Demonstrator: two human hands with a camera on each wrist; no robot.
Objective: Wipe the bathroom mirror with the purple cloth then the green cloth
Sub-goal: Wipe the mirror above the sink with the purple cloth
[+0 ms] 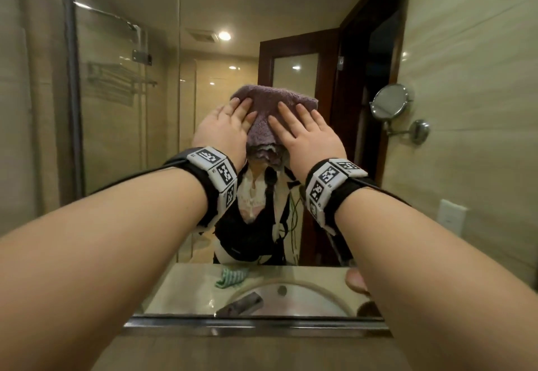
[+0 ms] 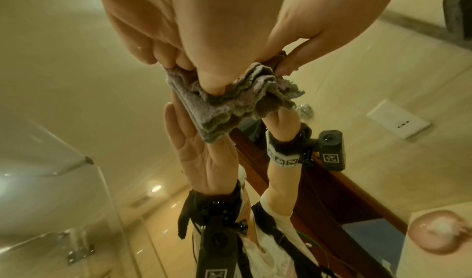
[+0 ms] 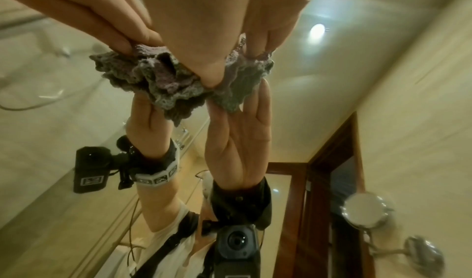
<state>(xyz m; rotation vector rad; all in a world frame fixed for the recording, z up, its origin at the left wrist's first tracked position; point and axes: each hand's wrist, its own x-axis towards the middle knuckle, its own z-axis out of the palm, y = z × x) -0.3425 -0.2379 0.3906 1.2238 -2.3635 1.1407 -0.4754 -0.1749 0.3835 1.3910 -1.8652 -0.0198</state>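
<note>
The folded purple cloth [image 1: 269, 98] lies flat against the bathroom mirror [image 1: 139, 126] at about head height. My left hand [image 1: 224, 126] presses its left side with straight fingers. My right hand [image 1: 305, 134] presses its right side the same way. In the left wrist view the left hand [image 2: 178, 40] pushes the bunched cloth [image 2: 217, 111] onto the glass, thumb on its lower edge. In the right wrist view the right hand [image 3: 204, 30] does likewise on the cloth [image 3: 163, 76]. The green striped cloth [image 1: 231, 277] appears only as a reflection, lying on the counter left of the sink.
A round swing-arm mirror [image 1: 390, 105] sticks out from the tiled right wall, with a wall socket [image 1: 451, 214] below it. The big mirror's metal bottom edge [image 1: 256, 327] runs under my forearms. The glass reflects a shower screen, a wooden door and the sink basin [image 1: 291, 297].
</note>
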